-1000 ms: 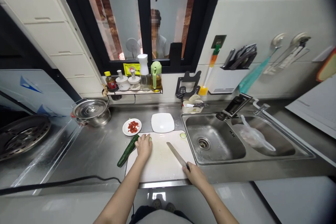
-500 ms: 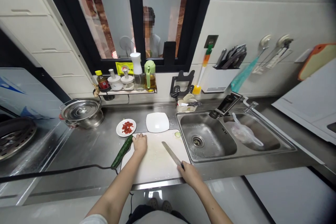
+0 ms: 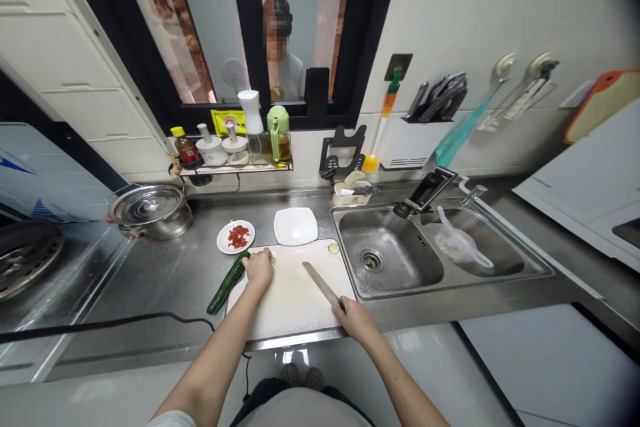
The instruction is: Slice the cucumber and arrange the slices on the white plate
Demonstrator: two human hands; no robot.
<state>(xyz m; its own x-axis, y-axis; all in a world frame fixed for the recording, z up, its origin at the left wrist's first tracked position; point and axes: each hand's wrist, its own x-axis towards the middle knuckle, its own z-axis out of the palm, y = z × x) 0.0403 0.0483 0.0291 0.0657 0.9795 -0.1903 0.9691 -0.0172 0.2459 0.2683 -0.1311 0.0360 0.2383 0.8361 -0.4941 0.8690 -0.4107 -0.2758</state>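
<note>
My left hand (image 3: 259,268) is closed around the upper end of a dark green cucumber (image 3: 226,285), at the left side of a white cutting board (image 3: 290,313). A pale cut face of the cucumber peeks out beside my fingertips. My right hand (image 3: 356,317) grips the handle of a kitchen knife (image 3: 323,285), its blade pointing away from me over the board and apart from the cucumber. At the board's far right corner lies a small cucumber end piece (image 3: 333,249). Behind the board are a white square plate (image 3: 295,227) and a round plate (image 3: 223,240) with chopped red pieces.
A double sink (image 3: 395,247) adjoins the board on the right; its far basin holds a plastic bag (image 3: 457,245). To the left stands a lidded steel pot (image 3: 173,223). A black cable (image 3: 125,321) crosses the counter. Condiment bottles line a shelf (image 3: 235,170) under the window.
The view has shifted slightly. My left hand has turned a little on the cucumber, so its cut end now shows. My right hand still holds the knife over the board.
</note>
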